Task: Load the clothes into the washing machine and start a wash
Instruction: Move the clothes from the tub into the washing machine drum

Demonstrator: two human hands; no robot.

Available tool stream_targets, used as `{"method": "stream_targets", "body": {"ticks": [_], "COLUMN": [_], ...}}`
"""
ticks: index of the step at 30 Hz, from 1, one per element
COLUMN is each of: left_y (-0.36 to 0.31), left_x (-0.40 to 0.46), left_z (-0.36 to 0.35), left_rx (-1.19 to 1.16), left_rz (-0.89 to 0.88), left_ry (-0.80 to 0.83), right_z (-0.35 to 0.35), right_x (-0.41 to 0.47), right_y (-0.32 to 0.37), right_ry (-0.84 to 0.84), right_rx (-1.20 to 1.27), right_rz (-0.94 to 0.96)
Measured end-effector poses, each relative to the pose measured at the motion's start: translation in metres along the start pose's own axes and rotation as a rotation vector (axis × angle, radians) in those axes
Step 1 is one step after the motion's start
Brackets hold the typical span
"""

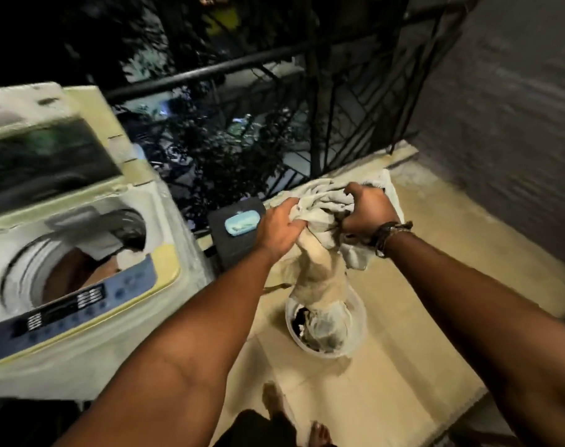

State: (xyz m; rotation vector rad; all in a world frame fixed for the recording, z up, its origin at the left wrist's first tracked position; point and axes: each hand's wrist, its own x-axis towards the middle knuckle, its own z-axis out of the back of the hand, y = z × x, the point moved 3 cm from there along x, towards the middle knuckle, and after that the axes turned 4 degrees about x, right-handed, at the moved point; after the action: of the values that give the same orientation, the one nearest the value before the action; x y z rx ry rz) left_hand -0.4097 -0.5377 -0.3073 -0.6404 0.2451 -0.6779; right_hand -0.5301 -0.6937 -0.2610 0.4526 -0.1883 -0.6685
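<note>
Pale cloth (pixel 320 217) hangs bunched in your fists, left hand (pixel 282 232) and right hand (pixel 368 211) both clenched on it, its tail seemingly trailing into the bucket (pixel 355 346) below. Washing machine (pixel 81 259) lies open to your left, nearer the left hand.

Two hands (pixel 323 225), one washing machine (pixel 81 253), one laundry basket (pixel 357 345), one blue case (pixel 242 223), two bare feet (pixel 294 417).

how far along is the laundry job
Done: washer lid up, some clothes already in the drum. In hand: left hand and right hand grip a pale bundle over the bucket. Left: load it, empty the bucket, start the wash.
</note>
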Motion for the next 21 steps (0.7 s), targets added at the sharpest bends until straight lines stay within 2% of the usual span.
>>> {"method": "stream_targets", "body": {"ticks": [5, 12, 17, 21], "left_y": [0.029, 0.101, 0.172, 0.233], "left_x": [-0.027, -0.067, -0.091, -0.106], "left_z": [0.097, 0.254, 0.360, 0.430], "left_rx": [-0.176, -0.424, -0.487, -0.536], "left_rz": [0.090, 0.236, 0.261, 0.250], "left_ry": [-0.282, -0.679, -0.841, -0.887], "right_z": [0.016, 0.015, -0.001, -0.030], "right_x": [0.013, 0.022, 0.015, 0.005], "right_y": [0.106, 0.306, 0.448, 0.541], "right_ry": [-0.055, -0.076, -0.106, -0.087], "right_rx": [0.030, 0.091, 0.123, 0.137], "right_rz": [0.215, 0.514, 0.691, 0.762]}}
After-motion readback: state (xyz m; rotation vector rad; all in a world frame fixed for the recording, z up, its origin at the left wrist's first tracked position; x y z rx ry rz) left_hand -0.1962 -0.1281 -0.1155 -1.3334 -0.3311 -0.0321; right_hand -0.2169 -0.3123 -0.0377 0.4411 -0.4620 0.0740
